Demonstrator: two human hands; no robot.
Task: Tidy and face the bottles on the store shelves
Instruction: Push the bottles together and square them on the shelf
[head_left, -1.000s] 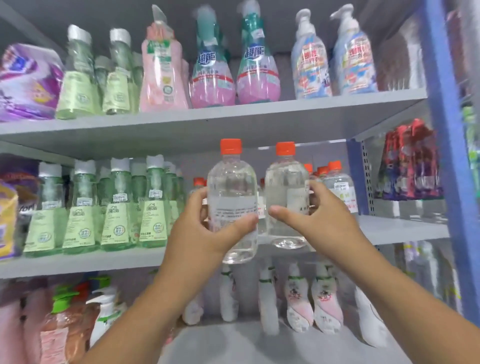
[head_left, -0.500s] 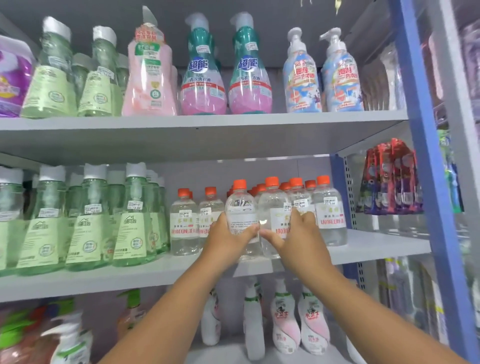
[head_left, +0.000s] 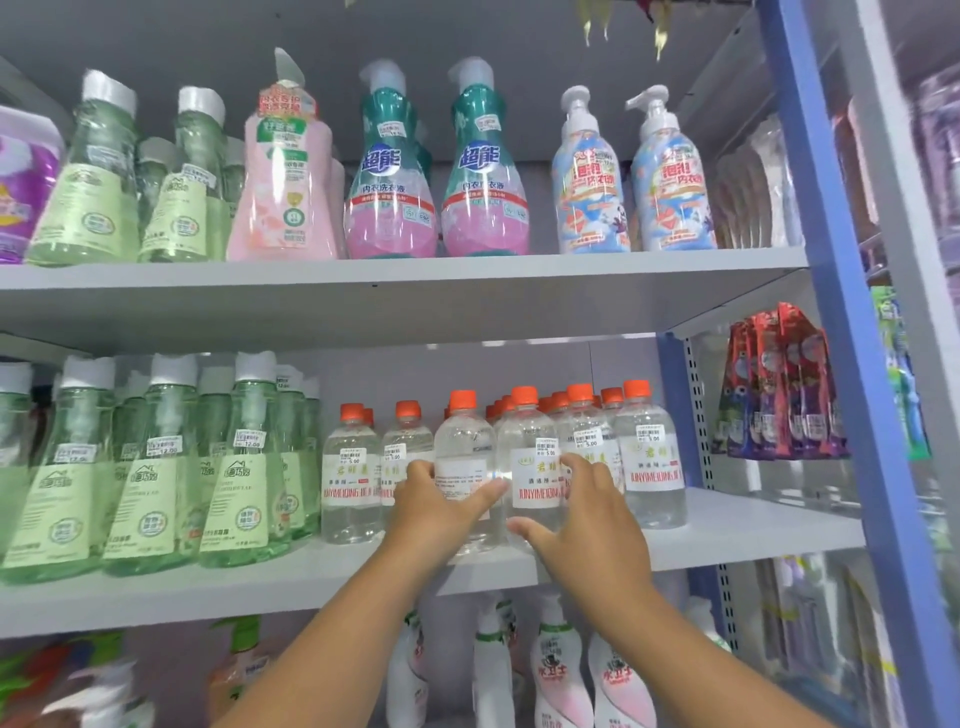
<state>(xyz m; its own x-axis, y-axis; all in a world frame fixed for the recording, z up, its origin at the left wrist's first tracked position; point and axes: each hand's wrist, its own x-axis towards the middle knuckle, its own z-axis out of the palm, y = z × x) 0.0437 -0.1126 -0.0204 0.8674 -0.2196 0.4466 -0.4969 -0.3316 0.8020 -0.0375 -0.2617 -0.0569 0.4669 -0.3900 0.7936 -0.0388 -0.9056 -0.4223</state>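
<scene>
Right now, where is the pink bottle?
In the head view, the pink bottle stands on the top shelf, left of centre, between green bottles and teal pump bottles.

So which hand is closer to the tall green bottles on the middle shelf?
Left. The left hand grips a clear orange-capped bottle, two bottles from the green bottles. The right hand holds the next clear bottle, farther right.

Middle shelf: open front edge, crowded back

Bare shelf board (head_left: 753, 525) lies right of the orange-capped clear bottles (head_left: 652, 457), up to the blue upright (head_left: 675, 415). The green bottles (head_left: 239, 467) stand just beside them on the left. The upper shelf (head_left: 415, 301) leaves clearance above the caps.
</scene>
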